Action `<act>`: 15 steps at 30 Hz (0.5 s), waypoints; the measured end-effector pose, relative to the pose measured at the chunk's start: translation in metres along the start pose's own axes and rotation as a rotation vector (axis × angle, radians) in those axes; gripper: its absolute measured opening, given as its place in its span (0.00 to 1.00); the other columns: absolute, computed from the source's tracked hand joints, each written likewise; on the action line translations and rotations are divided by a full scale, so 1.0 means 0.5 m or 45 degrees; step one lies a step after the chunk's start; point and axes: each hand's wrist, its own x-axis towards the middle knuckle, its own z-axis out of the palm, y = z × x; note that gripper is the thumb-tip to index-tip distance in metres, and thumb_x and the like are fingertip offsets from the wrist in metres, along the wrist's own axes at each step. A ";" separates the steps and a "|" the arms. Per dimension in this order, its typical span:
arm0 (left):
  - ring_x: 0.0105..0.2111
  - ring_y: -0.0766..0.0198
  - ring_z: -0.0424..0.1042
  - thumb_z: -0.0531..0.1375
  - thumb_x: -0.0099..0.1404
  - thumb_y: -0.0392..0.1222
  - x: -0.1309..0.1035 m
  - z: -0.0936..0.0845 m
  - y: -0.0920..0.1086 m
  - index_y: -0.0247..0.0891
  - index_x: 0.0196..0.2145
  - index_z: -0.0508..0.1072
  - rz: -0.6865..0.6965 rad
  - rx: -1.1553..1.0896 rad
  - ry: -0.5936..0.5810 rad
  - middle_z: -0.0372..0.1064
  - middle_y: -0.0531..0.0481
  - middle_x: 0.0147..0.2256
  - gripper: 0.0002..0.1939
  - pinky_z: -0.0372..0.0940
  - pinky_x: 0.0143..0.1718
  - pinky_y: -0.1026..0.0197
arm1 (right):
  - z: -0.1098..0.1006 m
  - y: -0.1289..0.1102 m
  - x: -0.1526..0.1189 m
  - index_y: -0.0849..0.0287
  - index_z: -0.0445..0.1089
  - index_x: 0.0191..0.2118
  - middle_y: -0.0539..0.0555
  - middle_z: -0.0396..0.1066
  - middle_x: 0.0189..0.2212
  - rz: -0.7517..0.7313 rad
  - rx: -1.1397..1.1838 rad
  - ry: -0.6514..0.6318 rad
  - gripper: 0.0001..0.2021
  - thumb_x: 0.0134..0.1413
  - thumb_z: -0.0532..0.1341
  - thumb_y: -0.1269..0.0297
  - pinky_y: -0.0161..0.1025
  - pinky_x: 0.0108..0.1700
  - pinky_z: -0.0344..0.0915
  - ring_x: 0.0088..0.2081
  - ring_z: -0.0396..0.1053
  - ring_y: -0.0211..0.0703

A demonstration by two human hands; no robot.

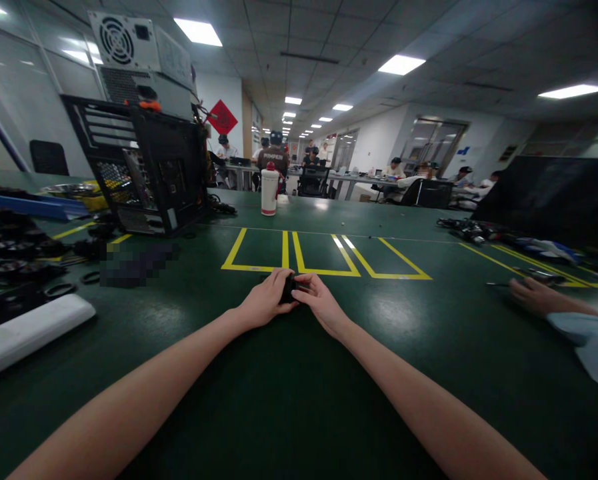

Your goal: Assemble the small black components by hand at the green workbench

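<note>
In the middle of the dark green table, a small black object (pixel 289 288) sits between my two hands, too covered by fingers to name. My left hand (pixel 266 298) is closed around its left side. From the right, the fingertips of my right hand (pixel 321 301) pinch it. Both forearms reach in from the lower corners. Just beyond my hands, yellow tape outlines (pixel 329 273) mark the table (pixel 299 400).
A black computer case (pixel 153 167) with power supplies (pixel 139 50) on top stands at the left. A white cup (pixel 269 190) stands farther back. At left lie a long white object (pixel 33 337) and black parts. Another person's hand (pixel 539 297) works at right near cables (pixel 463 230).
</note>
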 end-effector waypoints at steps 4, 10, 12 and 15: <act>0.45 0.55 0.61 0.57 0.55 0.45 0.000 -0.002 0.001 0.40 0.50 0.49 0.028 -0.001 0.014 0.52 0.44 0.48 0.28 0.63 0.41 0.52 | 0.000 0.001 0.002 0.54 0.62 0.38 0.50 0.62 0.41 0.006 -0.006 0.016 0.14 0.40 0.61 0.67 0.44 0.51 0.54 0.46 0.60 0.40; 0.46 0.55 0.60 0.57 0.54 0.44 -0.001 0.001 -0.002 0.41 0.50 0.48 0.010 0.007 0.006 0.51 0.45 0.49 0.29 0.63 0.41 0.52 | -0.002 0.000 0.001 0.55 0.61 0.40 0.52 0.61 0.43 0.070 0.023 -0.018 0.17 0.38 0.60 0.70 0.45 0.48 0.57 0.47 0.60 0.44; 0.46 0.55 0.60 0.58 0.54 0.43 -0.001 0.001 -0.002 0.42 0.50 0.47 0.004 0.008 0.001 0.51 0.45 0.48 0.30 0.62 0.41 0.51 | -0.003 -0.001 -0.001 0.54 0.61 0.39 0.51 0.61 0.42 0.052 0.022 -0.026 0.17 0.37 0.59 0.73 0.44 0.46 0.58 0.46 0.60 0.44; 0.46 0.54 0.61 0.58 0.54 0.44 0.000 -0.001 -0.001 0.42 0.50 0.48 0.000 -0.001 -0.003 0.51 0.45 0.48 0.29 0.63 0.41 0.51 | -0.003 0.000 -0.002 0.54 0.61 0.37 0.50 0.61 0.40 0.031 -0.006 -0.007 0.15 0.38 0.59 0.72 0.43 0.46 0.58 0.45 0.60 0.42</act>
